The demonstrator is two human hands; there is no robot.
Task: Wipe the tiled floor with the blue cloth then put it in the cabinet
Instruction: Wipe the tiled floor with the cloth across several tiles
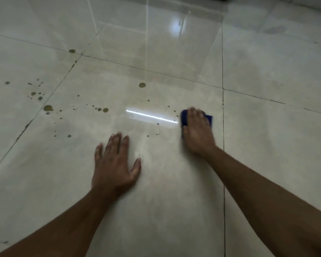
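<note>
Head view. The tiled floor [174, 182] fills the frame: large pale glossy tiles divided by dark grout lines, one running vertically to the right of centre and others crossing diagonally at upper left and upper right.

The right hand [197, 132] lies palm-down on the blue cloth [184, 118], fingers extended and pressing the cloth flat against the floor. The grip is a flat press, not a closed grasp; the fingers are not curled round the fabric. The cloth shows at the left edge of the hand and past the fingertips on the right side. It sits just left of the vertical grout line. The hand outline is slightly blurred.

The left hand [115, 164] rests flat on the same tile, fingers straight and slightly spread, thumb out to the right. Its grip is open and holds nothing. It lies nearer the camera than the right hand and well apart from the cloth.

Brown-green spots [105, 110] are scattered over the floor to the left of the cloth: a large drop [142, 85] above centre, another [48, 108] near the left diagonal grout line, and a cluster of small ones [36, 94] further left. A few tiny specks lie close to the cloth.

A bright narrow light reflection [152, 117] runs across the tile and ends just beside the left edge of the cloth.
</note>
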